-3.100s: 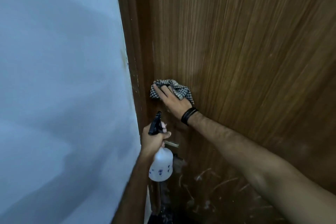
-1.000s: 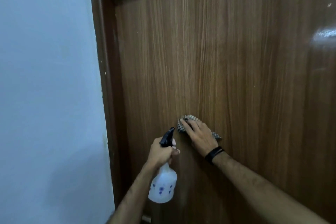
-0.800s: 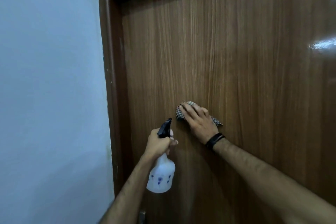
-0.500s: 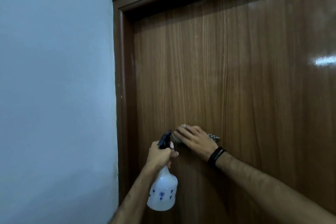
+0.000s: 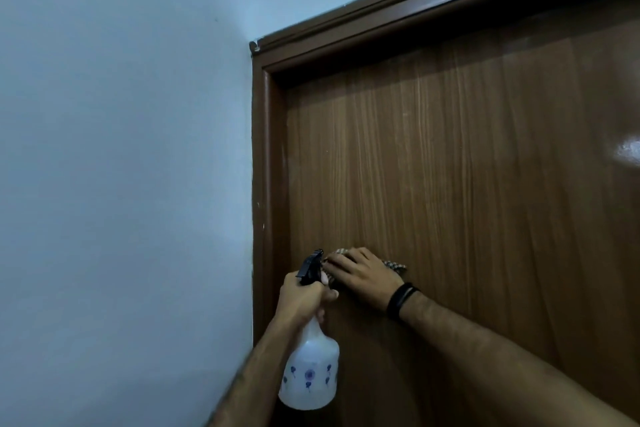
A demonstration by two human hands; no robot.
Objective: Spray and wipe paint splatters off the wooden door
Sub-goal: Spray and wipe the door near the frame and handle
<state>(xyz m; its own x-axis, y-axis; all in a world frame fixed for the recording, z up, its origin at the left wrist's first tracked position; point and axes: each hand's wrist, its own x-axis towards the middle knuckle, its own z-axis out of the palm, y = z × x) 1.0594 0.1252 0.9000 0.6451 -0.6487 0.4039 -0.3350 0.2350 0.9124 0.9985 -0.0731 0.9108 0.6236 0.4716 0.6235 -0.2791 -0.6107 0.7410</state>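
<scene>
Our right hand (image 5: 363, 279) presses a cloth (image 5: 394, 265) flat against the door (image 5: 467, 184), fingers straight; our left hand (image 5: 304, 298), just left, grips the bottle (image 5: 309, 374) neck.

View tilted upward since the earliest frame: top rail of door frame (image 5: 433, 7) and its upper left corner now visible, absent three seconds ago; lower door area with pale paint streaks and metal handle gone from view. Right hand (image 5: 363, 274), pressing checked cloth (image 5: 393, 265) against door (image 5: 467, 201), shifted from beside the frame edge toward the panel, then back leftward over the last second to lie just beside the black nozzle of spray bottle (image 5: 310, 374). Cloth now largely covered by the hand, only edges showing, where earlier a broad crumpled patch showed. Left hand (image 5: 304, 298) raised along with the bottle.
</scene>
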